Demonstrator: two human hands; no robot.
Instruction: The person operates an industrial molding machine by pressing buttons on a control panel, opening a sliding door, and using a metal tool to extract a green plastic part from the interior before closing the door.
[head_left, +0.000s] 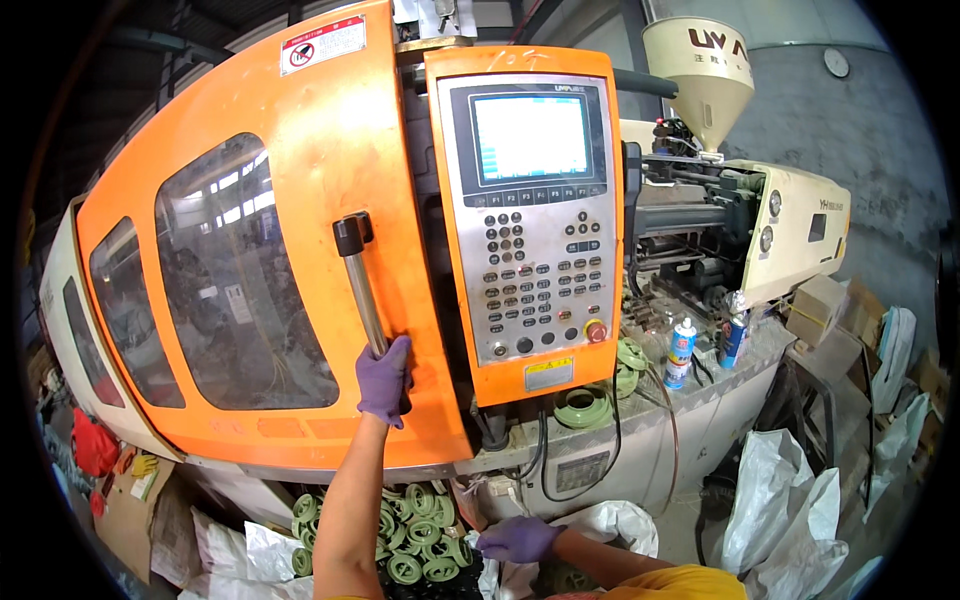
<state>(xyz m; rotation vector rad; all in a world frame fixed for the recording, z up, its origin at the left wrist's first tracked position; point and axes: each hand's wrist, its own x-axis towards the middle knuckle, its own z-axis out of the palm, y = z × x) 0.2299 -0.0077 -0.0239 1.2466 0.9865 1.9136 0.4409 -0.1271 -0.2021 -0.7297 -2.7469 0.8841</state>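
Note:
My left hand [384,382], in a purple glove, is closed around the lower end of a metal bar handle [364,290] with a black upper mount. The handle is fixed to the orange sliding door [340,150] of an injection moulding machine. Low in front of the machine is my right hand [522,540], also gloved in purple, beside a white woven sack [620,525]. Its fingers blur together, so their grip does not show. A heap of pale green round plastic parts [425,535] lies to its left.
A control panel [530,240] with a lit screen and keys hangs right of the door. On the machine ledge stand two spray cans [680,353], near a green ring-shaped part [583,407]. Cables hang below the panel. Cartons [815,305] and white sacks [765,490] occupy the right side.

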